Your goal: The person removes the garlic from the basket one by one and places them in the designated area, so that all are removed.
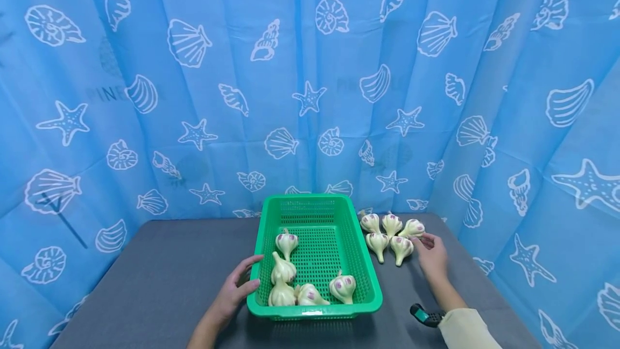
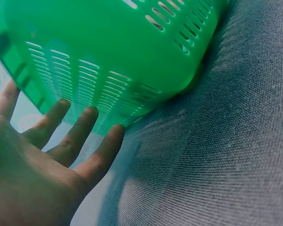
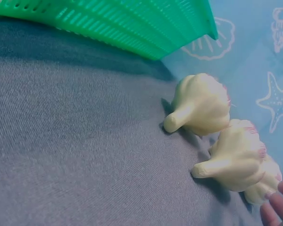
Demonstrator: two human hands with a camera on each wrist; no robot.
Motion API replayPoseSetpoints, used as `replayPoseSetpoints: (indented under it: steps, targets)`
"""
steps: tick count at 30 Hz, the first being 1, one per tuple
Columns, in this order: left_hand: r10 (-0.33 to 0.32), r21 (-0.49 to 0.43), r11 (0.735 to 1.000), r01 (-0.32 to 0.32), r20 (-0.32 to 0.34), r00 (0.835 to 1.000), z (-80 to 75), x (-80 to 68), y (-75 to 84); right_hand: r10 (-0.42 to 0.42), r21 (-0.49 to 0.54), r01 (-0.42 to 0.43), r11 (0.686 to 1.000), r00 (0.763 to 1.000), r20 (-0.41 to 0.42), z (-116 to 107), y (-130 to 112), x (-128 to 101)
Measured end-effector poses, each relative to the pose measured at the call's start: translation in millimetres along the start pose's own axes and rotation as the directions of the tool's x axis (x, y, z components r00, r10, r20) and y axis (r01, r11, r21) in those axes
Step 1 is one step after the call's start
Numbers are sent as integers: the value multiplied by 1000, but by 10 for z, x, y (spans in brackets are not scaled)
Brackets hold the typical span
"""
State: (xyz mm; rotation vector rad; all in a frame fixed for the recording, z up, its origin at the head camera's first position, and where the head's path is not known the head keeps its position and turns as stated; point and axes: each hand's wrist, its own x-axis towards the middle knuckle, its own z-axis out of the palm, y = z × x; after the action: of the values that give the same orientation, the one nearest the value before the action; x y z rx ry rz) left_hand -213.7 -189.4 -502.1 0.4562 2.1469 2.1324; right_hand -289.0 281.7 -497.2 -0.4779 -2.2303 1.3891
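A green plastic basket point(image 1: 316, 204) stands on the grey cloth, with several garlic bulbs point(image 1: 287, 243) inside along its left and near sides. My left hand point(image 1: 231, 291) is at the basket's left wall; in the left wrist view its fingers point(image 2: 80, 129) are spread against or just beside the slotted side. To the right of the basket, more garlic bulbs point(image 1: 377, 243) lie in a close group. My right hand point(image 1: 433, 257) is beside the rightmost bulb point(image 1: 413, 228), its fingertips at or touching it. Only fingertips point(image 3: 279, 207) of that hand show in the right wrist view.
A grey cloth point(image 1: 160, 279) covers the table. Behind and on both sides hangs a blue curtain point(image 1: 310, 139) with white shells and starfish. On the right wrist is a dark band with a small device point(image 1: 426, 315), near a pale sleeve point(image 1: 467, 330).
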Motion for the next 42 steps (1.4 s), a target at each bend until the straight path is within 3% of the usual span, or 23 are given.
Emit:
replayPoseSetpoints:
  steps: [5,11,14,17,23,28,33,42]
  targets:
    - [0,-2,1000,0,10,1000,0,-14,7,-10,45,14,999,996,-85,-25,-49,-19]
    - [12,-11,1000,-12,16,1000,-14,-14,-2,9,141,4,990,995,-95,-3,-220,24]
    - [10,-2,1000,-10,1,1000,-27,-11,-8,32,305,-9,952,997,-71,32,-286,73]
    - [-1,5,1000,1,-7,1000,-33,-8,-16,67,390,-42,920,996,-51,62,-394,110]
    - [-19,3,1000,20,-16,1000,-27,-3,-22,95,379,-82,922,995,-15,108,-638,162]
    - [-35,-3,999,35,-27,999,-23,6,-25,-6,373,5,928,1000,2,184,-759,182]
    - [-22,1,1000,22,-16,1000,-18,1,-14,-127,369,98,924,990,55,294,-889,203]
    - [-14,-14,1000,14,11,1000,3,-3,2,-185,356,130,925,974,126,494,-1262,226]
